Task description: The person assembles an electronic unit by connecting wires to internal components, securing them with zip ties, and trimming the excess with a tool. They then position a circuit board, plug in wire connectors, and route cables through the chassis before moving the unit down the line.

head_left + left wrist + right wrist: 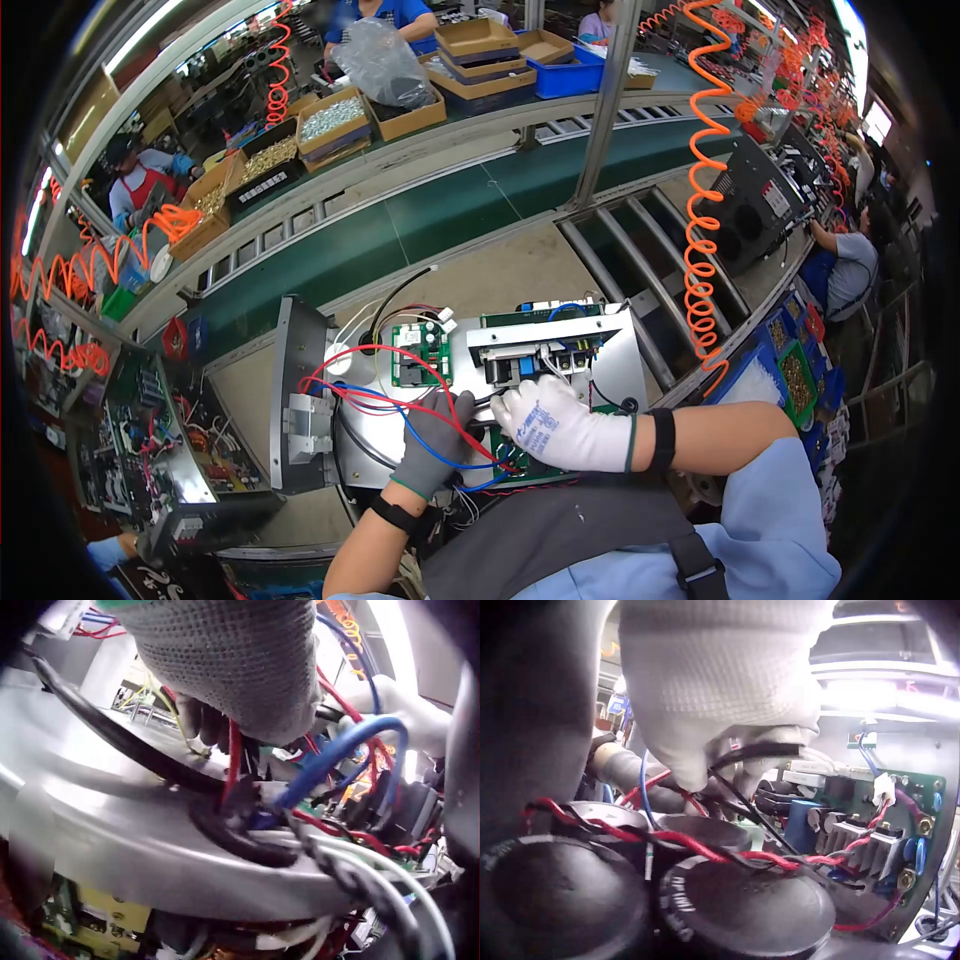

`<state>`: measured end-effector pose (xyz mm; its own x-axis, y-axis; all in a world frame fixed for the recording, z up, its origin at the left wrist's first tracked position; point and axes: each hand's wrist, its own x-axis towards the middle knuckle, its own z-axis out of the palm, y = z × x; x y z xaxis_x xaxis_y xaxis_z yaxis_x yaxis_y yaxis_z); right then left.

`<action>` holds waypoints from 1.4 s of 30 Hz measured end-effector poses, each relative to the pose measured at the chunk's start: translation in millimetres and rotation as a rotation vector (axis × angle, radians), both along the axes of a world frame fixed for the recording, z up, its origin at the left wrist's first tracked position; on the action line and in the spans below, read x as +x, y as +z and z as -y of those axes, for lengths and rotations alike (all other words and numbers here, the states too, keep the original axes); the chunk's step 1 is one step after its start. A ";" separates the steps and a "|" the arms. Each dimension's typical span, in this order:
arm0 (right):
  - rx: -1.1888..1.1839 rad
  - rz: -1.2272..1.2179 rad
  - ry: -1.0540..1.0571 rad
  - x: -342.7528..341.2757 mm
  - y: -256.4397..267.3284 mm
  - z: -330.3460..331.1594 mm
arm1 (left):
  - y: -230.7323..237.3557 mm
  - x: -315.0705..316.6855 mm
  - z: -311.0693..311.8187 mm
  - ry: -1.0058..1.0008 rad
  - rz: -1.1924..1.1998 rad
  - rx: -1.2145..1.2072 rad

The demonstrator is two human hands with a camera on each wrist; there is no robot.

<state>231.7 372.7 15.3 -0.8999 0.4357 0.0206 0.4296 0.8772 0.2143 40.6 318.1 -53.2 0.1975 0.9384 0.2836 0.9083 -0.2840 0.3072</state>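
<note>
My left hand (432,440), in a grey glove, is over the metal chassis plate (375,400) with its fingers curled in among the wires. Red wires (234,761) run to its fingers, and a blue wire (330,761) loops beside it. My right hand (550,425), in a white glove, meets it near the middle of the plate. In the right wrist view this hand pinches a black cable (757,752), one end sticking out past the fingers. Below lie large black capacitors (746,904), crossed by a twisted red-and-black wire (697,844). The left fingertips are partly hidden by wires.
A green circuit board (421,354) is mounted on the plate, with a metal bracket (550,335) to its right. Another opened chassis (190,450) stands at left. Rollers (650,270) lie beyond at right, under a hanging orange coiled hose (702,220). Parts bins (795,380) line the right.
</note>
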 end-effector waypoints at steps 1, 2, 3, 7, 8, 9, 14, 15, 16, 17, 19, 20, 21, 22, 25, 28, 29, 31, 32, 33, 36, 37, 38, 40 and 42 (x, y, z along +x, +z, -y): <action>-0.015 0.123 0.022 -1.7 -9.3 -6.3 | 4.8 -2.9 -4.3 -0.050 -0.051 0.022; -0.032 0.246 0.048 -4.7 -18.5 -10.5 | 4.4 -6.4 -9.0 -0.071 -0.100 0.013; -0.063 0.267 0.006 -10.1 -25.6 -12.5 | 1.3 -9.2 -13.7 -0.077 -0.106 0.013; -0.065 0.421 0.028 -15.6 -28.4 -15.9 | 8.7 -12.6 -14.4 -0.132 -0.103 -0.040; -0.102 0.408 0.031 -15.5 -31.2 -16.3 | 11.8 -13.2 -12.0 -0.148 -0.029 -0.073; -0.139 0.394 0.030 -15.4 -34.1 -16.0 | 15.7 -13.8 -9.9 -0.167 0.044 -0.106; -0.426 0.522 -0.088 -27.4 4.0 -9.3 | 11.0 -11.7 -3.8 -0.177 0.085 -0.146; -0.422 0.520 -0.093 -27.7 2.6 -9.3 | -6.2 -16.1 -7.0 -0.182 0.083 -0.140; -0.439 0.502 -0.078 -27.8 -1.5 -11.1 | -30.2 -22.2 -10.4 -0.197 0.052 -0.051; -0.454 0.486 -0.064 -28.5 -7.6 -13.6 | -33.7 -22.9 -14.1 -0.213 0.023 0.039; -0.461 0.643 -0.078 -26.4 -20.2 -6.3 | -40.5 -17.9 -14.8 -0.200 0.024 0.057; -0.406 0.402 -0.175 -11.3 -16.9 7.8 | -33.2 -11.9 -11.9 -0.111 0.024 0.054; -0.344 0.163 -0.265 -2.5 -11.3 16.3 | -28.6 -7.7 -10.3 -0.018 0.026 0.052; -0.391 0.222 -0.258 -2.2 -5.3 18.6 | -27.6 -5.4 -10.1 -0.021 0.030 0.056; -0.452 0.037 -0.369 -9.4 -15.1 27.4 | -29.2 -2.2 -12.2 0.009 -0.042 0.095; -0.427 0.169 -0.270 -19.6 -14.8 32.6 | -31.8 -3.1 -14.4 0.024 -0.077 0.133; -0.491 0.190 -0.289 -21.7 -14.0 33.5 | -31.5 -3.7 -14.3 0.015 -0.079 0.137; -0.532 0.189 -0.304 -14.2 -7.3 28.0 | -32.1 -2.8 -14.1 0.034 -0.166 -0.015; -0.493 0.080 -0.321 -10.1 -16.0 21.9 | -26.6 -1.0 -13.0 0.028 -0.168 0.011; -0.453 -0.029 -0.338 -6.6 -24.6 16.4 | -22.9 1.1 -12.3 0.015 -0.165 0.011; -0.608 0.004 -0.406 -14.3 -32.4 2.9 | -16.0 0.9 -14.2 -0.076 -0.152 0.142; -0.674 0.032 -0.443 -15.6 -30.9 0.7 | -17.6 -0.7 -14.9 -0.081 -0.152 0.141; -0.674 0.031 -0.446 -13.5 -26.7 3.4 | -20.4 -2.0 -16.1 -0.123 -0.112 0.187; -0.599 -0.023 -0.328 -5.8 -18.4 7.9 | -19.8 -3.6 -19.5 -0.163 -0.073 0.236; -0.598 -0.089 -0.308 4.4 -22.3 12.7 | -16.1 -3.5 -18.0 -0.138 -0.007 0.181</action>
<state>236.2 360.0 -7.0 -0.7390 0.6311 -0.2357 0.6723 0.6686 -0.3177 37.1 336.1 -69.3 0.3232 0.8360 0.4433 0.8589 -0.4559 0.2335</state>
